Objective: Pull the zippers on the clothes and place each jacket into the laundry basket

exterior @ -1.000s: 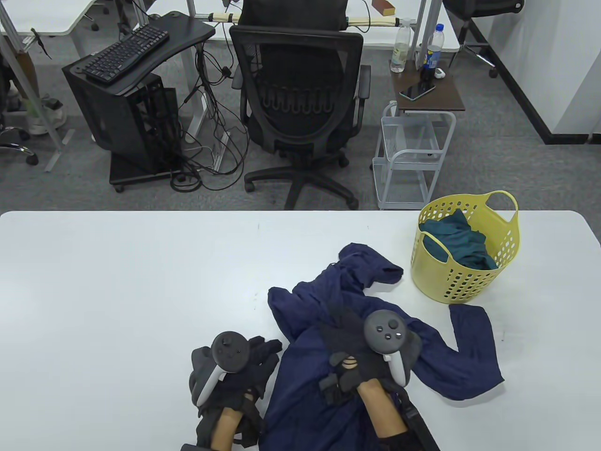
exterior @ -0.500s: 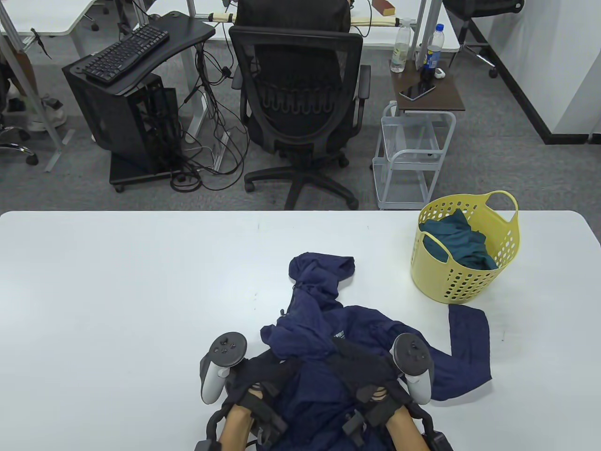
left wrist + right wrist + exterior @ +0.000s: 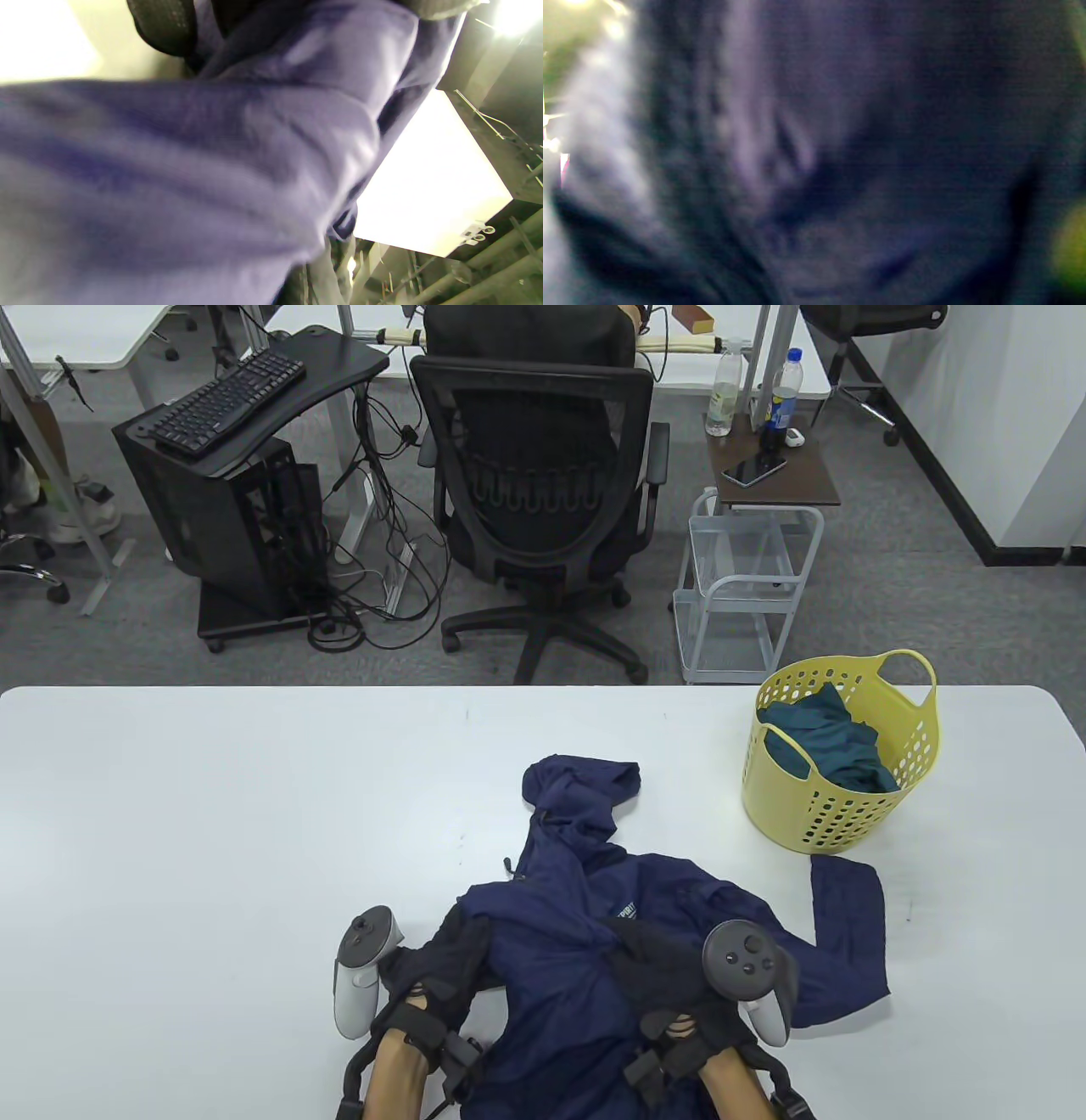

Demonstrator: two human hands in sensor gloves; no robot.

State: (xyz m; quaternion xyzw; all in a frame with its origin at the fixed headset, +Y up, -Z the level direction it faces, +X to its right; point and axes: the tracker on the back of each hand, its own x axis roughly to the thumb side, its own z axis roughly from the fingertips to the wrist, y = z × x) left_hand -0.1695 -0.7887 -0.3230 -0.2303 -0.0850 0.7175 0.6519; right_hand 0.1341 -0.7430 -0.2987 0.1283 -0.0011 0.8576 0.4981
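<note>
A yellow plastic laundry basket (image 3: pixel 840 806) with round holes in its wall and two loop handles stands on the far right part of the white tabletop (image 3: pixel 212 814). Inside it lies a crumpled teal garment (image 3: pixel 836 746), which fills the basket up to about the rim.

A navy blue thin hooded jacket (image 3: pixel 585 899) lies on the near middle of the tabletop, to the left of the basket and apart from it. Its hood (image 3: pixel 581 782) points to the far side, and one sleeve (image 3: pixel 848 916) reaches to the right, with its end near the foot of the basket. A small white print is visible on the chest.

The left hand (image 3: pixel 441 959) in a black sensor glove is at the left edge of the jacket, and in the left wrist view its fingers (image 3: pixel 163 25) are curled on a fold of the navy cloth (image 3: pixel 212 169), so it holds the jacket. The right hand (image 3: pixel 670 976) lies on the right side of the jacket body, its fingers on the cloth; whether it holds the cloth or only presses on it, one cannot tell, because the right wrist view shows only blurred navy fabric (image 3: pixel 840 148). The two hands are apart, one at each side of the jacket.
</note>
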